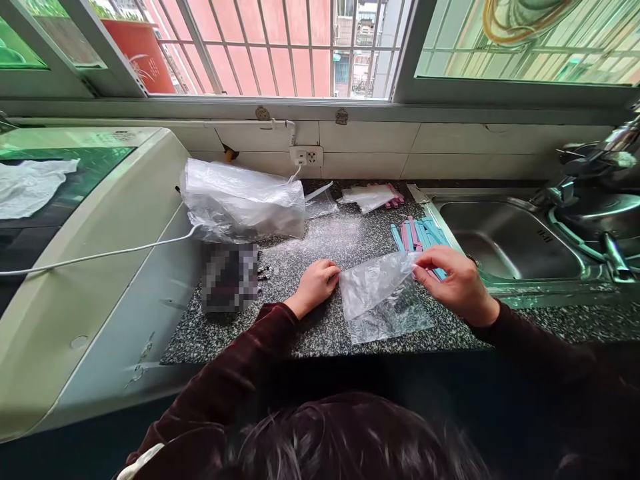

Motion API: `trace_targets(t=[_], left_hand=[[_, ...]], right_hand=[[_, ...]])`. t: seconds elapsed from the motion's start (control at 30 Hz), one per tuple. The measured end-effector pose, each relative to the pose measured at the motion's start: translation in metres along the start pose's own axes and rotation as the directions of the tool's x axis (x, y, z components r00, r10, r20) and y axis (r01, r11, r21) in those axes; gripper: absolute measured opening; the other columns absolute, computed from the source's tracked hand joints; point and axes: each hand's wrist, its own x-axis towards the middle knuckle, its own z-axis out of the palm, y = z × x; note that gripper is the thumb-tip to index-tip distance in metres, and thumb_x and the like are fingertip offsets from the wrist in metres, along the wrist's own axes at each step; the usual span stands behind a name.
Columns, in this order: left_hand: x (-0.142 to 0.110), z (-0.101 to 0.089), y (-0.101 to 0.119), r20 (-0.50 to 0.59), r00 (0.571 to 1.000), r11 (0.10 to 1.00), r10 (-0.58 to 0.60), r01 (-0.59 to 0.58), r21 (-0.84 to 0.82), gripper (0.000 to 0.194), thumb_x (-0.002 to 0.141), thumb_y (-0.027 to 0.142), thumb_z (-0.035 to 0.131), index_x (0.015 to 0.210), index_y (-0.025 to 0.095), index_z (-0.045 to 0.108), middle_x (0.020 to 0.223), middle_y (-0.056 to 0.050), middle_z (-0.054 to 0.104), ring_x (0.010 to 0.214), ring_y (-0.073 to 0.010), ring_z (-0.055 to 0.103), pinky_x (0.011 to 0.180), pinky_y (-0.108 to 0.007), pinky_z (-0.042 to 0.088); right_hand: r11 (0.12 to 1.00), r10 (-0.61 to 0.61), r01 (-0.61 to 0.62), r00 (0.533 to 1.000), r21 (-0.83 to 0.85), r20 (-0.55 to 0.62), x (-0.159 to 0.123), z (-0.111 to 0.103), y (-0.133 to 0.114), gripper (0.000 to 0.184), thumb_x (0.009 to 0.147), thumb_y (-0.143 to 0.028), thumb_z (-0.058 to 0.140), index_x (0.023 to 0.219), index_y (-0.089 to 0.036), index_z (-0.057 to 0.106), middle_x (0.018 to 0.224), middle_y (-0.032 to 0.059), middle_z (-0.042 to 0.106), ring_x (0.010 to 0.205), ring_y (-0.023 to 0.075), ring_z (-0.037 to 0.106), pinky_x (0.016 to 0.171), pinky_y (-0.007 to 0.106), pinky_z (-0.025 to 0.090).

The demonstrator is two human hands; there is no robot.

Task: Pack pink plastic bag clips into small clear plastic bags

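A clear plastic bag (pixel 375 293) lies across the speckled countertop between my hands, its upper layer wrinkled and folded over. My right hand (pixel 453 280) pinches the bag's upper right part between thumb and fingers, lifting it slightly. At the bag's upper left corner, my left hand (pixel 317 283) rests on the counter with its fingers curled and closed on the edge. Just behind my right hand, several flat blue and pink strips (pixel 417 233) lie in a loose pile, partly hidden by the hand and the bag.
Farther back lie a large bundle of clear plastic (pixel 245 197) and a stack of small clear packets (pixel 370 197) over pink strips. A pixelated dark object (pixel 230 277) is at left, beside a pale appliance (pixel 115 267). The steel sink (pixel 510 240) is at right; a white cable (pixel 110 253) crosses the left.
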Motion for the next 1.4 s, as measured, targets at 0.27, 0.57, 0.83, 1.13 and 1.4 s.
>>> trace_targets(t=[0.27, 0.57, 0.83, 1.13, 1.4], left_hand=[[-0.002, -0.011, -0.015, -0.071, 0.997, 0.994, 0.013, -0.020, -0.107, 0.014, 0.075, 0.009, 0.053, 0.078, 0.017, 0.064, 0.084, -0.006, 0.063, 0.080, -0.0175, 0.058, 0.072, -0.030, 0.048], [-0.010, -0.017, -0.017, -0.112, 0.993, 0.991, 0.027, -0.041, -0.126, 0.009, 0.077, 0.013, 0.051, 0.076, 0.018, 0.058, 0.084, -0.005, 0.062, 0.080, -0.0165, 0.059, 0.074, -0.029, 0.049], [-0.018, -0.033, -0.029, -0.099, 0.995, 0.992, -0.016, 0.004, -0.123, 0.010, 0.077, 0.013, 0.049, 0.073, 0.019, 0.055, 0.078, -0.004, 0.062, 0.075, -0.0155, 0.059, 0.071, -0.028, 0.048], [-0.024, -0.045, -0.040, -0.100, 0.990, 0.989, -0.097, 0.084, -0.125, 0.008, 0.078, 0.018, 0.049, 0.072, 0.018, 0.055, 0.071, -0.002, 0.061, 0.066, -0.0137, 0.056, 0.064, -0.026, 0.045], [-0.023, -0.042, -0.043, -0.101, 0.985, 0.984, -0.142, 0.130, -0.120, 0.007, 0.074, 0.015, 0.050, 0.070, 0.018, 0.054, 0.068, 0.000, 0.059, 0.064, -0.0130, 0.054, 0.062, -0.025, 0.045]], right_hand=[[0.962, -0.275, 0.258, 0.915, 0.094, 0.297, -0.051, 0.009, -0.003, 0.005, 0.080, -0.020, 0.057, 0.085, -0.018, 0.059, 0.076, 0.0053, 0.061, 0.069, 0.0146, 0.054, 0.060, 0.027, 0.045], [0.970, 0.008, 0.084, 0.928, -0.229, 0.373, -0.023, 0.041, 0.083, 0.035, 0.071, -0.013, 0.058, 0.105, -0.018, 0.061, 0.089, 0.0086, 0.061, 0.078, 0.0194, 0.055, 0.064, 0.030, 0.045], [0.987, 0.137, -0.160, 0.916, 0.030, 0.377, 0.006, 0.085, 0.094, 0.010, 0.074, -0.019, 0.055, 0.067, -0.016, 0.062, 0.070, 0.0050, 0.058, 0.070, 0.0165, 0.054, 0.063, 0.027, 0.042], [0.972, 0.235, -0.219, 0.937, -0.090, 0.260, 0.022, 0.098, 0.094, 0.015, 0.073, -0.013, 0.050, 0.079, -0.018, 0.063, 0.077, 0.0051, 0.062, 0.071, 0.0164, 0.056, 0.063, 0.028, 0.044], [0.941, -0.296, 0.332, 0.902, -0.065, 0.315, -0.026, 0.062, 0.054, 0.012, 0.082, -0.028, 0.055, 0.086, -0.019, 0.062, 0.079, 0.0065, 0.062, 0.072, 0.0167, 0.054, 0.063, 0.029, 0.044]])
